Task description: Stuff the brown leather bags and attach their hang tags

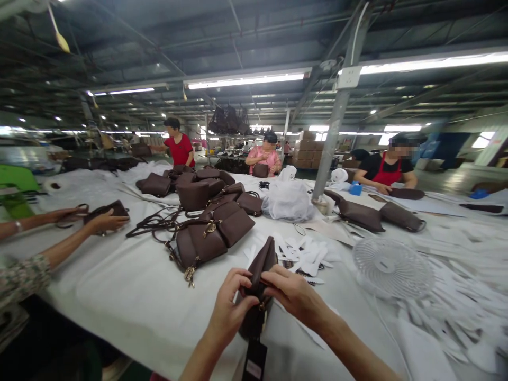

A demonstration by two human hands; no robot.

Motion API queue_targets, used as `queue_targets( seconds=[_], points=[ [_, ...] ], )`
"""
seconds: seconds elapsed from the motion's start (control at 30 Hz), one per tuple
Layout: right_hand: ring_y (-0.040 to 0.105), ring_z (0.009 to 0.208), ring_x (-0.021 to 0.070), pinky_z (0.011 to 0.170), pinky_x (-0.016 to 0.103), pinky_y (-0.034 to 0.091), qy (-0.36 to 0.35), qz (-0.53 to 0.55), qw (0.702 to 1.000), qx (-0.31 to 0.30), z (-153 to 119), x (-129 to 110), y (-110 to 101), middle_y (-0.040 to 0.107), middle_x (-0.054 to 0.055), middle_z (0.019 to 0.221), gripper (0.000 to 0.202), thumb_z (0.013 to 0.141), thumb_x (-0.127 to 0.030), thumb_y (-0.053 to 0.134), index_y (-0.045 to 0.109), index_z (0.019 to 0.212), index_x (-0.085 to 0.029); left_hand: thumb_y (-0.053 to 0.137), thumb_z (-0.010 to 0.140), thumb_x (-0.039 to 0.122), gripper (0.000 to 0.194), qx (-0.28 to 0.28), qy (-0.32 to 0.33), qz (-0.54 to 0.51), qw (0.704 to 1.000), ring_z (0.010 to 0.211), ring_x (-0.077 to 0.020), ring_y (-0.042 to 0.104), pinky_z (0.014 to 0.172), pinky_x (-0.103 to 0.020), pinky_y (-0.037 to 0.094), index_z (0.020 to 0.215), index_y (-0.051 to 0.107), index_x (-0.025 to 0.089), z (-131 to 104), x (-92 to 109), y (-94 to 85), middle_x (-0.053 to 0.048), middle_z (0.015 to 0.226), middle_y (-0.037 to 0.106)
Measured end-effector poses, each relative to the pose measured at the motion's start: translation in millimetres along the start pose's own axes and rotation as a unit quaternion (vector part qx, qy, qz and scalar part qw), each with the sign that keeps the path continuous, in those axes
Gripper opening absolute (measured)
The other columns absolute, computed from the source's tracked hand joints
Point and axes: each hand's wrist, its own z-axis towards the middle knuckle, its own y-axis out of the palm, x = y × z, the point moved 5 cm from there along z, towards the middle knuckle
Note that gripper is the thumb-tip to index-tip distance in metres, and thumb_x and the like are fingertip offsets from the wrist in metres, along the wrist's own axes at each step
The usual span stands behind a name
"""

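Note:
Between my hands at the table's near edge is a dark brown handbag [265, 257], held on its side edge with its narrow top toward me. My left hand [234, 301] grips its left side, thumb and fingers pinching the leather. From the right, my right hand [291, 291] pinches the bag near its opening; the fingertips are partly hidden. A black hang tag [254, 361] dangles from the bag's lower end. Just beyond on the left lie finished-looking brown bags [202, 243] with straps and gold charms [189, 275].
White paper pieces [309, 256] lie scattered beyond my right hand. A white fan [392, 267] stands at right, near a metal post [331, 143]. At left a co-worker's hands [109, 221] hold another brown bag. Several people work across the white-covered table [119, 275].

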Motion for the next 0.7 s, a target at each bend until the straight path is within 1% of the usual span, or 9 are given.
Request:
queue_targets(
  seconds=[0.1, 0.13, 0.2, 0.3, 0.37, 0.47, 0.57, 0.63, 0.7],
  points=[
    [0.056, 0.07, 0.0144, 0.062, 0.024, 0.044, -0.03, -0.001, 1.0, 0.003, 13.8, -2.8, -5.0, 0.057, 0.003, 0.08, 0.023, 0.095, -0.02, 0.041, 0.061, 0.086, -0.019, 0.064, 0.073, 0.014, 0.009, 0.011, -0.001, -0.002, 1.0, 0.08, -0.0168, 0.054, 0.072, -0.028, 0.044, 0.076, 0.057, 0.019, -0.6, 0.9, 1.3, -0.005, 0.098, 0.058],
    [0.055, 0.068, 0.0141, 0.06, 0.023, 0.043, -0.013, 0.007, 1.0, 0.005, 19.5, -1.5, -7.8, 0.056, 0.002, 0.076, 0.024, 0.095, -0.021, 0.041, 0.06, 0.08, -0.019, 0.064, 0.073, 0.014, 0.009, 0.013, -0.002, -0.001, 1.0, 0.082, -0.0174, 0.054, 0.073, -0.029, 0.044, 0.075, 0.056, 0.019, -1.1, 1.3, 1.7, -0.005, 0.098, 0.058],
    [0.053, 0.061, 0.0129, 0.057, 0.023, 0.041, 0.064, 0.05, 0.997, -0.005, 29.7, 4.3, -11.7, 0.054, -0.001, 0.065, 0.026, 0.093, -0.022, 0.041, 0.055, 0.071, -0.019, 0.063, 0.072, 0.013, 0.01, 0.019, -0.004, -0.003, 1.0, 0.085, -0.0184, 0.055, 0.074, -0.03, 0.045, 0.075, 0.056, 0.019, -2.1, 2.1, 2.8, -0.005, 0.098, 0.059],
    [0.047, 0.046, 0.0099, 0.049, 0.02, 0.037, 0.179, 0.147, 0.969, -0.08, 36.8, 9.0, -6.0, 0.048, -0.005, 0.05, 0.028, 0.09, -0.018, 0.042, 0.047, 0.062, -0.02, 0.062, 0.072, 0.011, 0.011, 0.03, -0.004, -0.013, 0.999, 0.088, -0.0187, 0.056, 0.076, -0.03, 0.044, 0.076, 0.056, 0.019, -3.3, 1.8, 4.0, -0.005, 0.099, 0.059],
    [0.045, 0.04, 0.0083, 0.044, 0.019, 0.035, 0.211, 0.192, 0.95, -0.127, 36.9, 6.0, 1.1, 0.047, -0.007, 0.047, 0.029, 0.089, -0.018, 0.043, 0.045, 0.06, -0.019, 0.062, 0.072, 0.012, 0.011, 0.041, -0.001, -0.021, 0.999, 0.09, -0.0189, 0.056, 0.077, -0.03, 0.044, 0.075, 0.055, 0.019, -4.3, -0.1, 3.0, -0.005, 0.099, 0.059],
    [0.045, 0.037, 0.0069, 0.039, 0.018, 0.033, 0.23, 0.24, 0.935, -0.126, 34.4, 1.9, 8.3, 0.048, -0.006, 0.048, 0.029, 0.089, -0.022, 0.043, 0.044, 0.06, -0.019, 0.064, 0.075, 0.017, 0.01, 0.047, 0.002, -0.03, 0.998, 0.093, -0.0205, 0.057, 0.079, -0.031, 0.044, 0.076, 0.054, 0.019, -7.1, -6.0, 1.6, -0.006, 0.1, 0.06],
    [0.045, 0.037, 0.0068, 0.038, 0.017, 0.034, 0.243, 0.269, 0.926, -0.11, 32.2, 3.0, 11.6, 0.049, -0.006, 0.05, 0.026, 0.09, -0.026, 0.042, 0.046, 0.064, -0.019, 0.06, 0.082, 0.022, 0.012, 0.042, -0.007, -0.028, 0.999, 0.103, -0.0231, 0.056, 0.091, -0.037, 0.043, 0.093, 0.057, 0.02, -12.8, -15.1, 6.2, -0.008, 0.109, 0.061],
    [0.045, 0.037, 0.0071, 0.038, 0.017, 0.034, 0.237, 0.279, 0.924, -0.116, 32.0, 4.2, 12.5, 0.048, -0.007, 0.05, 0.025, 0.089, -0.029, 0.043, 0.047, 0.066, -0.019, 0.053, 0.088, 0.026, 0.029, 0.035, -0.005, -0.036, 0.999, 0.117, -0.0254, 0.052, 0.101, -0.043, 0.038, 0.116, 0.052, 0.02, -17.8, -20.4, 14.2, -0.011, 0.123, 0.057],
    [0.045, 0.038, 0.0073, 0.038, 0.017, 0.035, 0.22, 0.288, 0.922, -0.138, 31.5, 3.5, 14.7, 0.048, -0.007, 0.049, 0.025, 0.088, -0.031, 0.044, 0.048, 0.067, -0.019, 0.05, 0.09, 0.029, 0.047, 0.034, 0.0, -0.047, 0.998, 0.133, -0.0275, 0.038, 0.111, -0.047, 0.029, 0.135, 0.039, 0.019, -22.3, -24.1, 23.1, -0.014, 0.141, 0.044]
  ],
)
